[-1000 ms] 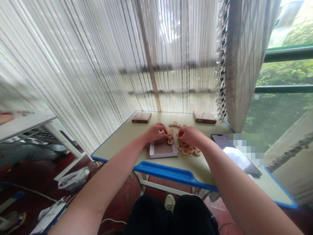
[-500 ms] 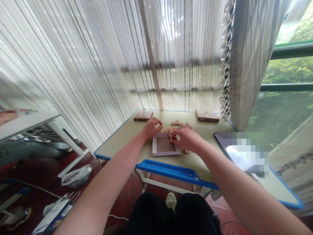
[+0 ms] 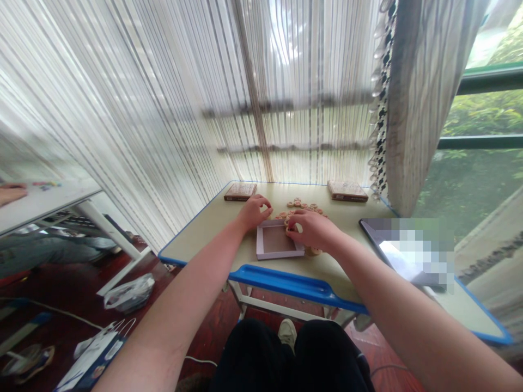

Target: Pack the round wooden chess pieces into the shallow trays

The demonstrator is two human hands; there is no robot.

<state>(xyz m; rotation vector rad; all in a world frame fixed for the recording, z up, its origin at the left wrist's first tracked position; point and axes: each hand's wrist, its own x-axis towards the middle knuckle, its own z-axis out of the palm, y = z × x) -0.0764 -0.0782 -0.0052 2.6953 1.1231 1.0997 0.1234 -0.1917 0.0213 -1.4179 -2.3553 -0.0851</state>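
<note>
Though apart, two hands (image 3: 254, 212) (image 3: 314, 227), one tray (image 3: 280, 255)

Round pieces (image 3: 313, 207) lie beside a shallow tray (image 3: 280, 255).

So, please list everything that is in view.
Desk: 1, cream, blue-edged, centre
Open box: 1, white-walled, brown inside, on desk
Xiangqi pieces: many, pale wood, behind and beside box
Flat boxes: 2, brown, desk's far corners
Tablet: 1, dark, desk's right
Curtains: 2+, white-grey, behind desk
Window: 1, green-framed, right
Table: 1, white, left
Co-worker's hand: 1, bare, on table
Bags: 2, mostly white, floor, left
Shoe: 1, pale, between legs
Legs: 2, black-trousered, bottom
Left hand: 1, bare, near box's far-left corner
Right hand: 1, bare, pinching pieces
</note>
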